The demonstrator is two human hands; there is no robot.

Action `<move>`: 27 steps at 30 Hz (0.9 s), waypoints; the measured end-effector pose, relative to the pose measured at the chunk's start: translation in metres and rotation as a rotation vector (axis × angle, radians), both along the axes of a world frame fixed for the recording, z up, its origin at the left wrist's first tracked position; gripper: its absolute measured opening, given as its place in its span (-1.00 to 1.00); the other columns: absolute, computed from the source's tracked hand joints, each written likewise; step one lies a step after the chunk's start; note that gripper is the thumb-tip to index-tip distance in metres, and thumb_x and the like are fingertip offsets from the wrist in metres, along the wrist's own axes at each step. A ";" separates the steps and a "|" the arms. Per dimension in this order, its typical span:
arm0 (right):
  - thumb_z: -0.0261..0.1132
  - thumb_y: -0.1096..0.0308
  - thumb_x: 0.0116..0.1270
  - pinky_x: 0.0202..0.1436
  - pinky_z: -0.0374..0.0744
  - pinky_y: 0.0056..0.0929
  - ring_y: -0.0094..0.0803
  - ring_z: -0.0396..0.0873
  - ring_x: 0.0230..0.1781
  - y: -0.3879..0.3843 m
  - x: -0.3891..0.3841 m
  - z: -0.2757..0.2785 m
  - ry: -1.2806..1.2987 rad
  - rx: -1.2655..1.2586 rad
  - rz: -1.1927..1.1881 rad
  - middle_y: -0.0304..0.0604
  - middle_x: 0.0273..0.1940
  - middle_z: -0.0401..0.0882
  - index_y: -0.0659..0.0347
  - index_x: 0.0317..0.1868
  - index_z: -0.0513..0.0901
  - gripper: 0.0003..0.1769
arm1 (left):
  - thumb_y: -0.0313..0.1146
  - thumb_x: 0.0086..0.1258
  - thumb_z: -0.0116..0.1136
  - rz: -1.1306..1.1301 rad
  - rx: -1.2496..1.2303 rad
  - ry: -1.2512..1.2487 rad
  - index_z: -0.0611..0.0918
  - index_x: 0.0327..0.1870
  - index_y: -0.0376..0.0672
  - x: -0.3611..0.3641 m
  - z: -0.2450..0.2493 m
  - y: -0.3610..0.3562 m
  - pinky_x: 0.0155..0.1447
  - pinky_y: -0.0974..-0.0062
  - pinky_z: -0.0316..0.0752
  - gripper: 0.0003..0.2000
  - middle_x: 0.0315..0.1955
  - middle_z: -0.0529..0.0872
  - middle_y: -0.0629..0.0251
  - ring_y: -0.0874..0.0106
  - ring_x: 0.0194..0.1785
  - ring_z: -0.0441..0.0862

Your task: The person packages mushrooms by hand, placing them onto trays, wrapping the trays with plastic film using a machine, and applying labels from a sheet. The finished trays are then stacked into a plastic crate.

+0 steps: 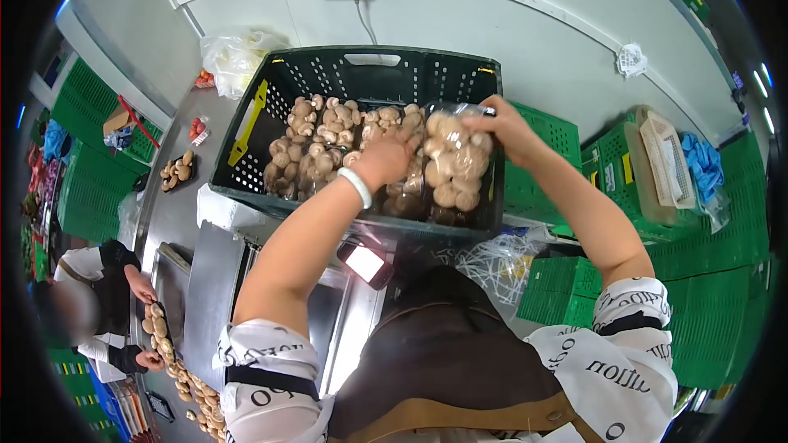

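Note:
A dark green crate holds several film-wrapped packs of brown mushrooms. My right hand is closed on the upper right edge of a mushroom pack, which is tilted up at the crate's right side. Its clear film shines over the mushrooms. My left hand reaches into the crate, fingers stretched over the packs beside the tilted one. Its fingertips touch the packs there, partly hidden among them. A white band circles my left wrist.
Left, a co-worker's hands handle a mushroom tray beside loose mushrooms. Another mushroom tray sits on the metal counter. A lit screen is below the crate. Green crates stand right, a plastic bag behind left.

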State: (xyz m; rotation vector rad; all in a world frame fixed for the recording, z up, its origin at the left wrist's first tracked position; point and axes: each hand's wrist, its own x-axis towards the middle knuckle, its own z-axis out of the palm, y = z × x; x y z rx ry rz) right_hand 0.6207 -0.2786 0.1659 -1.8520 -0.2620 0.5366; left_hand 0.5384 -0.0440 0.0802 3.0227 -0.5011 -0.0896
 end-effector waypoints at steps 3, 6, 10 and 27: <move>0.47 0.26 0.06 0.15 0.37 -0.36 -0.34 0.41 0.06 0.017 -0.006 -0.008 0.036 -0.099 0.176 -0.06 0.00 0.47 0.28 0.14 0.43 -0.34 | 0.07 0.29 0.09 -0.142 0.150 0.194 0.60 0.17 -0.11 0.011 -0.009 -0.004 0.44 -0.01 0.08 -0.46 0.37 0.32 0.20 0.10 0.43 0.18; 0.45 0.29 0.07 0.23 0.31 -0.36 -0.31 0.39 0.11 0.025 0.006 -0.021 0.110 -0.226 0.451 -0.07 0.02 0.48 0.23 0.18 0.44 -0.35 | 0.23 0.24 0.11 -0.084 0.092 0.334 0.46 0.35 0.04 0.008 -0.010 0.000 0.50 -0.10 -0.13 -0.31 0.50 0.08 0.19 0.04 0.54 -0.08; 0.41 0.31 0.10 0.24 0.32 -0.32 -0.25 0.41 0.17 0.041 0.018 -0.025 0.173 -0.536 0.724 -0.02 0.11 0.50 0.23 0.24 0.45 -0.34 | 0.11 0.20 0.26 -0.058 0.002 0.383 -0.07 0.54 0.22 0.013 -0.020 0.015 0.51 -0.07 -0.11 -0.05 0.53 -0.08 0.19 0.05 0.56 -0.15; 0.28 0.26 0.19 -0.26 0.53 -0.09 0.02 0.60 -0.32 0.093 -0.022 -0.002 -0.644 -0.617 1.385 0.02 -0.35 0.63 0.18 -0.35 0.61 -0.83 | -0.14 0.17 0.24 0.214 -0.426 -0.054 0.46 0.31 0.07 0.004 -0.013 0.008 0.49 0.05 0.02 -0.40 0.37 0.32 0.24 0.08 0.37 0.31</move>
